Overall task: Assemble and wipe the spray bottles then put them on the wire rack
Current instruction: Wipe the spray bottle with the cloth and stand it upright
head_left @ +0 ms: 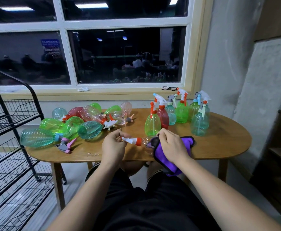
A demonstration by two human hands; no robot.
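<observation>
A clear spray bottle (144,142) with a white and orange head lies sideways in both my hands, just above the table's front edge. My left hand (114,145) grips its spray head. My right hand (173,146) holds a purple cloth (163,155) wrapped round the bottle's body, which is mostly hidden. Several assembled bottles (180,112) stand upright at the back right of the wooden table (219,144). Several green, teal, red and clear bottles (73,124) lie in a heap on the left. A black wire rack (11,130) stands to the left of the table.
A window with a sill runs behind the table, and black glasses (169,88) lie on the sill. A dark wooden shelf (280,155) stands at the right by the wall. My legs are under the table's front edge.
</observation>
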